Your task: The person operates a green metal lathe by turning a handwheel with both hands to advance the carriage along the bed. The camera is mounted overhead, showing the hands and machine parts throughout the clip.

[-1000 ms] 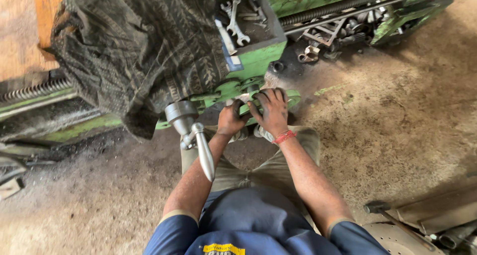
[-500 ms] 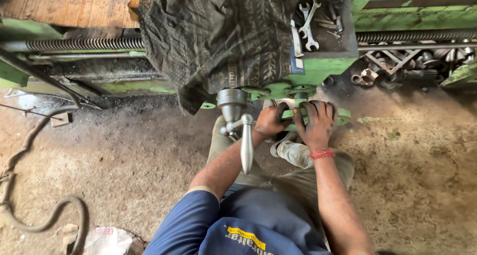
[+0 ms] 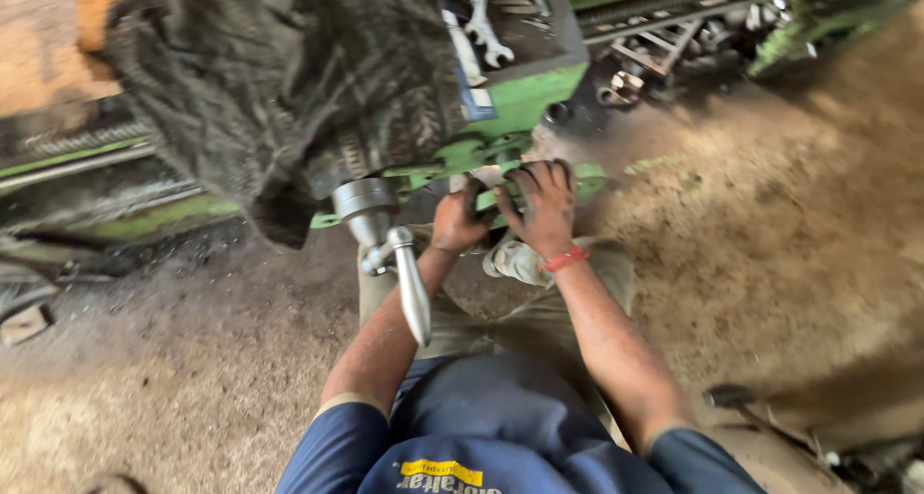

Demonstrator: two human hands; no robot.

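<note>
Shifted since the earlier frame: whole scene displaced rightward and tilted in the head view, with the crank handle [image 3: 402, 263], formerly left of centre, now nearer mid-frame; both hands kept at the same green machine edge [image 3: 481, 157].

Head view, grips. Left hand [image 3: 458, 221] curled closed, fingers wrapped against the underside of the green machine edge and a pale part [image 3: 487, 177] there; exact object inside the grip not discernible. Right hand [image 3: 541, 205] spread partly open, fingers splayed and pressed flat onto the same edge, just beside the left hand, nearly touching. Red band [image 3: 566, 259] on the right wrist. Light rag [image 3: 522, 261] lying on the lap directly below the right wrist.

Head view, edges and open room. Crank handle hanging down just left of the left forearm, close but apart. Dark cloth [image 3: 279, 80] draped over the machine above and left of the hands. Wrenches [image 3: 481, 18] lying on the green machine top above the hands. Heap of metal parts [image 3: 674, 47] to the upper right. Dirt floor [image 3: 770, 253] open to the right of the right arm, and likewise to the left beyond the crank.
</note>
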